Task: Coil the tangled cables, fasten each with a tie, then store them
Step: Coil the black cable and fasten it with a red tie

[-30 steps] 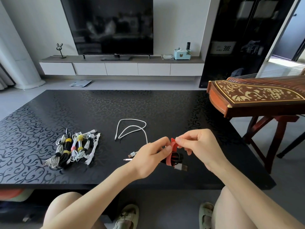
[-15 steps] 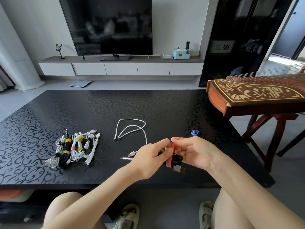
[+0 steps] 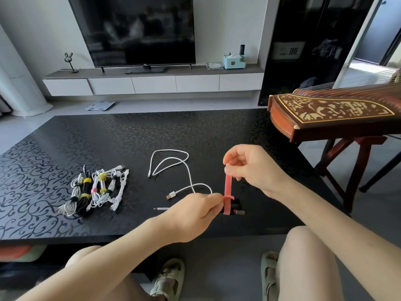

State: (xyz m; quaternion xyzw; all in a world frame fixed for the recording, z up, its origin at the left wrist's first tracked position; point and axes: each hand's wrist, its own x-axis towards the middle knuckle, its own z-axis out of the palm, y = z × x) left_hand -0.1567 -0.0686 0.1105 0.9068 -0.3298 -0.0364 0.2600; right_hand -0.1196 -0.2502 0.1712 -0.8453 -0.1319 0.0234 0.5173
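Note:
My left hand (image 3: 193, 210) grips a small coiled black cable (image 3: 235, 208) just above the black table (image 3: 130, 137) near its front edge. A red tie strap (image 3: 228, 187) is looped round that coil, and its free end runs straight up. My right hand (image 3: 249, 167) pinches the strap's top end, held taut above the coil. A loose white cable (image 3: 173, 168) lies uncoiled on the table behind my left hand. Several coiled cables, fastened with yellow, red and black ties, lie in a bundle pile (image 3: 95, 190) at the left.
A thin metal pin-like plug (image 3: 161, 208) lies on the table left of my left hand. A wooden zither (image 3: 334, 114) on a stand overhangs the table's right end. A TV (image 3: 134, 29) on a low console stands against the far wall.
My right hand has risen from beside the coil, pulling the red strap upward until it is stretched straight. My left hand stays on the coil.

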